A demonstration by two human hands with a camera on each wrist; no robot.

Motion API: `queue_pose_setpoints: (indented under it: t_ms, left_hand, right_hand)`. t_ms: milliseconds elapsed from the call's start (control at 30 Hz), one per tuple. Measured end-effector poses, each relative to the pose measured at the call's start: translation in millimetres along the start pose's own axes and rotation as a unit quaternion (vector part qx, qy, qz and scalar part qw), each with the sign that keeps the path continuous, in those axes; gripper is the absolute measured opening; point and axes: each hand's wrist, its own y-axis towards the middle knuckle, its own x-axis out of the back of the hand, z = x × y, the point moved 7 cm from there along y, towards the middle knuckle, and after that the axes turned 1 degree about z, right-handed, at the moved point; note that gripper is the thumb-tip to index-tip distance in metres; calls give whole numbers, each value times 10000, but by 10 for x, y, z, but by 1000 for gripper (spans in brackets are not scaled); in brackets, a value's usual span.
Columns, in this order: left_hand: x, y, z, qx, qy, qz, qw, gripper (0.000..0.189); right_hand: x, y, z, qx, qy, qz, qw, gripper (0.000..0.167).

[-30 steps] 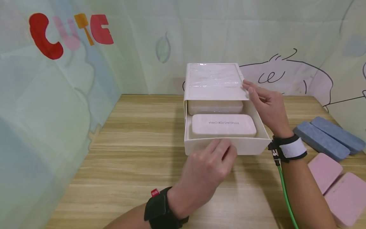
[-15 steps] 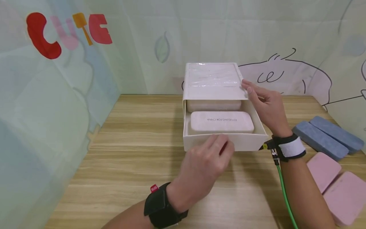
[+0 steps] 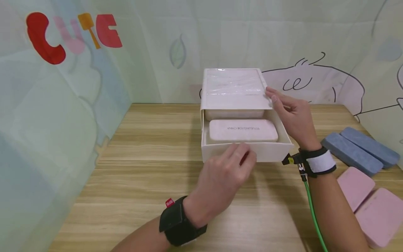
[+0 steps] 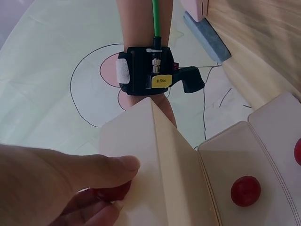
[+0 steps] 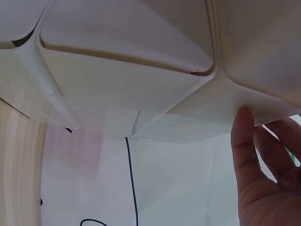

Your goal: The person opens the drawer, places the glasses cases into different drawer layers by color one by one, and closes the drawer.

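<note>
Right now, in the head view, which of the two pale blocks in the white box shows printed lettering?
The front block, nearer the left hand: it bears dark lettering. The rear block, partly hidden by the box's top, shows none.

Your box is white, its drawer white with a red knob, the lettered block off-white with grey print. Your tan, wood-grained tabletop carries mottled blue blocks and pink blocks near its right edge.
</note>
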Motion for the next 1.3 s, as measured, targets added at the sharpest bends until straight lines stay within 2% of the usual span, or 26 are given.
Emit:
queue_pose_setpoints:
  t_ms: [433,733,1300]
  left_hand:
    - [-62,20,50,-52,-40,45,10000,14]
    - [-77,23,80,-70,92,-44,9999,14]
    - [-161,43,207,50,-76,-182,9998,17]
  right_hand:
    - [2,-7,6,-88,17,49,9999,32]
    - [6,-13,16,-58,38,30,10000,33]
    - [0,8,10,-49,-6,-21,10000,31]
